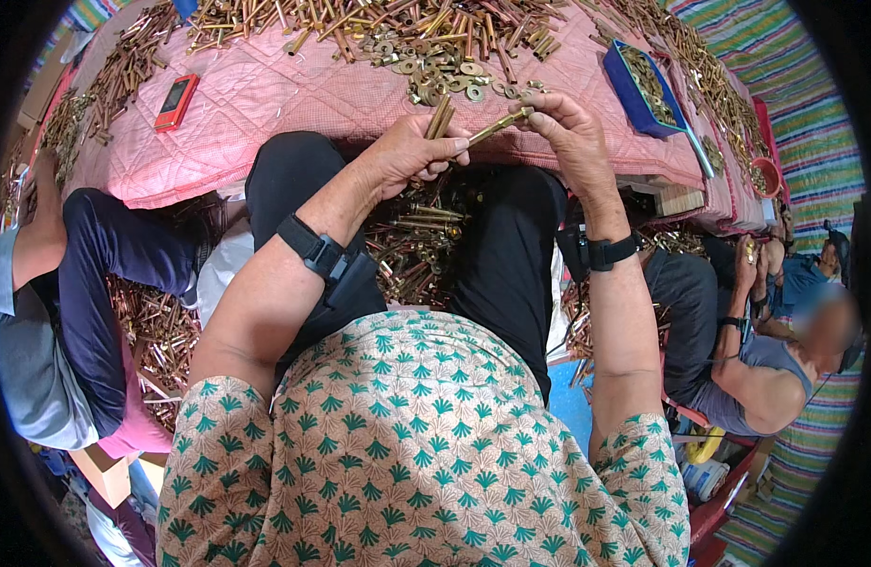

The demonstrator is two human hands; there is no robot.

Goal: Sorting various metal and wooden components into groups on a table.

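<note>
The left hand (402,156) is closed around a few brass-coloured tubes (439,121), which stick up past its fingers, while its thumb meets the near left end of one threaded-looking brass rod (494,128). The right hand (572,135) pinches the far right end of that rod between thumb and fingertips, so it slants between the two hands, above the near edge of the table. Whether the left fingers grip the rod or only steady it cannot be told.

Just beyond the hands, a heap of washers (468,80) lies on a pink quilted cloth (265,99). Behind it, at the far side, spreads a large pile of metal tubes and rods (379,21). To the left lies a red device (176,103) with a dark screen; to the right stands a blue tray (620,79) holding small metal pieces, and farther right a red bowl (766,177). Nearer, between the person's knees, more metal parts (416,241) are heaped. One co-worker (38,331) sits at the left, another (752,369) at the right.
</note>
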